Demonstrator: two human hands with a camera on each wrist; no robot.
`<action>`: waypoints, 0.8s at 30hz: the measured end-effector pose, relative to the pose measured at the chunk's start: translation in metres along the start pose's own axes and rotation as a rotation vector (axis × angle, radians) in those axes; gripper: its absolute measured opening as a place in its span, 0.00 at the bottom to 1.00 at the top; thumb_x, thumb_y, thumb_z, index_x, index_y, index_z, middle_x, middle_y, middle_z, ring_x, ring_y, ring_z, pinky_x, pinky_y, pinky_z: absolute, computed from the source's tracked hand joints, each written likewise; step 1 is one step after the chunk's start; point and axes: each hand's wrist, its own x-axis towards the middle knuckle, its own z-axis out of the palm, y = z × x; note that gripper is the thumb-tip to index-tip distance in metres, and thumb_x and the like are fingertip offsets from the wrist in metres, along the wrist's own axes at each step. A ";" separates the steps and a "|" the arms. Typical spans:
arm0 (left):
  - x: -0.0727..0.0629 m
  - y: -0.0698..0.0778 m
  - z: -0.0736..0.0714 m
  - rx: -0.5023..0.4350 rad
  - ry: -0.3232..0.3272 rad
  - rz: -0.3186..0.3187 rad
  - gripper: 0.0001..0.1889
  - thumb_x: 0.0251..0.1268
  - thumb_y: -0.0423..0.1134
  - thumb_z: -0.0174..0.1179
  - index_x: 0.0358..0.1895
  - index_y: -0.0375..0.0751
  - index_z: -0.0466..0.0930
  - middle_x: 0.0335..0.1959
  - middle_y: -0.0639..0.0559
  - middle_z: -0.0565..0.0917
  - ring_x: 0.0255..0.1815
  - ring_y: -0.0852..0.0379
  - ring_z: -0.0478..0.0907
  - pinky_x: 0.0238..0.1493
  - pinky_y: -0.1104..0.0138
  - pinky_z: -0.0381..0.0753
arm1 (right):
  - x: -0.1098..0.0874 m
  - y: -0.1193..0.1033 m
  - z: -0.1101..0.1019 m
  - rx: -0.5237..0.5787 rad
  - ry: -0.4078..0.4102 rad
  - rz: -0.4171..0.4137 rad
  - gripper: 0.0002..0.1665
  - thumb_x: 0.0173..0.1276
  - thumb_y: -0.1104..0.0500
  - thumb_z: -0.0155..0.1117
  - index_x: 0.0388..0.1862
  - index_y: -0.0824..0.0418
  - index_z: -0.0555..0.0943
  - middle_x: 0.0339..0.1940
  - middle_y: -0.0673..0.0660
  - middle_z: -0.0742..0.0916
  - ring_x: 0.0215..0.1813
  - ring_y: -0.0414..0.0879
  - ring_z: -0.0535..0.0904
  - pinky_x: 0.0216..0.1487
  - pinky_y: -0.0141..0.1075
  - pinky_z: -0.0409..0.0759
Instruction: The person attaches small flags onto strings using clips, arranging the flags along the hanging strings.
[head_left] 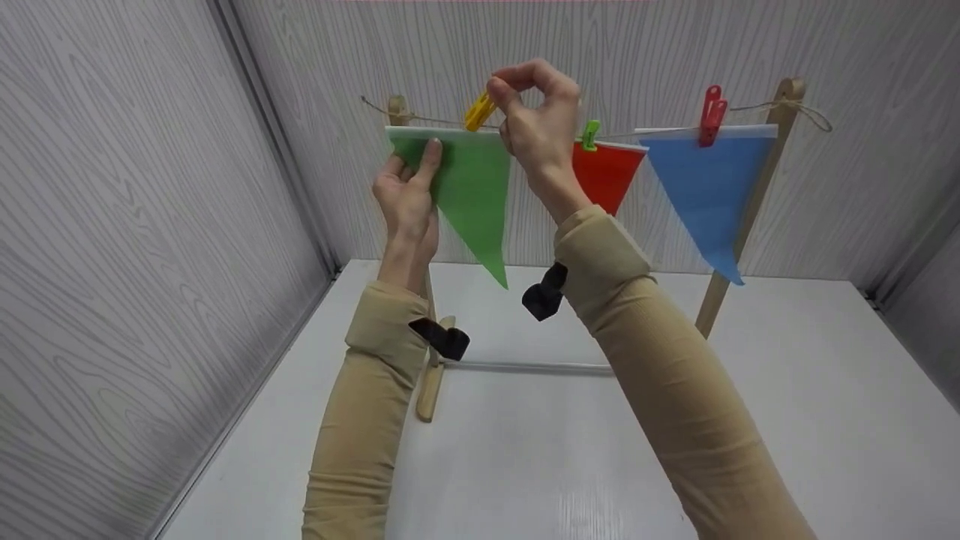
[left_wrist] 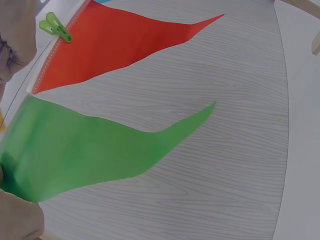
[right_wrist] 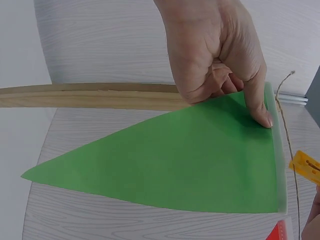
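My left hand (head_left: 409, 191) pinches a green triangular pennant (head_left: 476, 187) near its upper left corner, thumb in front and fingers behind. The pennant's white top edge lies along a thin string (right_wrist: 282, 112), and its point hangs down. Between thumb and forefinger, my right hand (head_left: 540, 124) holds a yellow clothespin (head_left: 480, 111) by its upper end, its lower end at the string above the green pennant. A red pennant (head_left: 607, 176) hangs to the right under a green clothespin (head_left: 590, 136), partly hidden by my right arm. Farther right, a red clothespin (head_left: 711, 118) holds a blue pennant (head_left: 709, 187).
The string runs between a left wooden post (head_left: 397, 109) and a right wooden post (head_left: 780, 120). A wooden foot (head_left: 430, 394) and a pale rod (head_left: 532, 368) lie low on the white table (head_left: 525, 450). Wood-grain panels stand behind and at the sides.
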 end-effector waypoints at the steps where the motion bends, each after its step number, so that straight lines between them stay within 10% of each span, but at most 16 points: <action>1: 0.000 0.000 0.000 0.004 -0.001 0.000 0.16 0.63 0.32 0.62 0.53 0.30 0.77 0.49 0.40 0.82 0.53 0.48 0.81 0.56 0.64 0.80 | 0.000 0.000 0.000 -0.013 0.000 0.000 0.08 0.66 0.63 0.64 0.41 0.67 0.81 0.34 0.50 0.78 0.15 0.38 0.63 0.17 0.27 0.62; 24: 0.002 0.004 0.004 -0.008 -0.020 -0.020 0.21 0.63 0.32 0.62 0.58 0.30 0.74 0.55 0.38 0.80 0.57 0.49 0.79 0.58 0.66 0.79 | -0.010 -0.013 0.009 -0.085 -0.018 0.080 0.03 0.66 0.64 0.64 0.35 0.64 0.83 0.30 0.50 0.80 0.17 0.38 0.65 0.18 0.26 0.64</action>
